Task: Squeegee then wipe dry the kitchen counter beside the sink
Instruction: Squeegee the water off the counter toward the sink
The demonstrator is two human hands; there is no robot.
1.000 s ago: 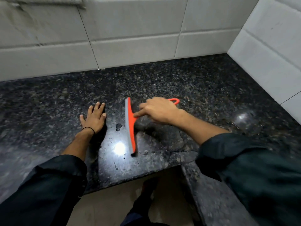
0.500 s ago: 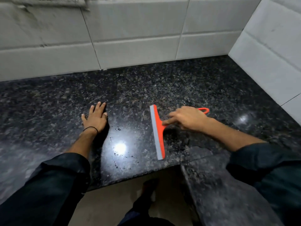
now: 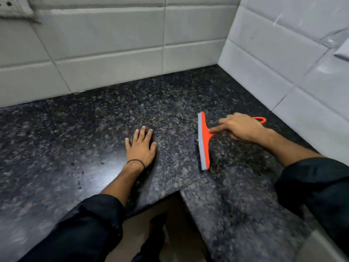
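Observation:
An orange squeegee point(image 3: 204, 142) with a grey rubber blade lies blade-down on the dark speckled granite counter point(image 3: 94, 133), right of centre. My right hand point(image 3: 240, 127) grips its handle, index finger stretched along the neck; the handle's loop point(image 3: 261, 120) sticks out behind the hand. My left hand point(image 3: 141, 147) rests flat on the counter to the blade's left, fingers spread, a black band on the wrist. A few water droplets point(image 3: 81, 176) dot the counter near the left wrist.
White tiled walls point(image 3: 113, 50) close the back, and tiles point(image 3: 283, 59) also close the right side, forming a corner. The counter's front edge has an inner corner point(image 3: 179, 191) with floor below. A wall socket point(image 3: 13, 10) sits at top left.
My right hand has drawn the squeegee to the right across the counter, away from the left hand. The left hand has stayed flat in place. The view has shifted left.

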